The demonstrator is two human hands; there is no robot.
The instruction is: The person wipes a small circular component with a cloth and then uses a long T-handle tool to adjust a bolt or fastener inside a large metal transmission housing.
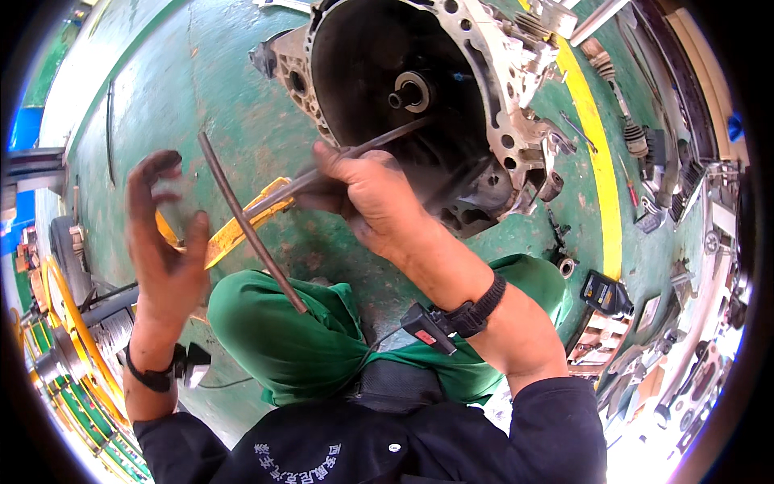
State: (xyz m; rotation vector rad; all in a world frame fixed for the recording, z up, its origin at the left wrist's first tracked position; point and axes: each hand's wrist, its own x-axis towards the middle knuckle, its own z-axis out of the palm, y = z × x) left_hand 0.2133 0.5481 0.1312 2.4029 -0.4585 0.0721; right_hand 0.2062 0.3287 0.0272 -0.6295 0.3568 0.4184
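Note:
My right hand (363, 189) is closed round the shaft of a T-handled metal bar (231, 194). The far end of the shaft slants into the dark hollow of a gearbox housing (493, 89), below the splined input shaft (397, 99) at its middle. Whether that end touches anything inside cannot be made out. Raised to the left of the crossbar, my left hand (165, 242) is open, fingers apart and blurred, with nothing in it. Both wrists wear dark straps with small devices on them.
A yellow metal piece (230, 242) lies beneath the bar. Along the right, beyond a yellow floor line (592, 121), are a drive shaft (617, 89), a black bottle (606, 294) and several loose parts. A yellow wheel-like frame (68, 310) stands at the left.

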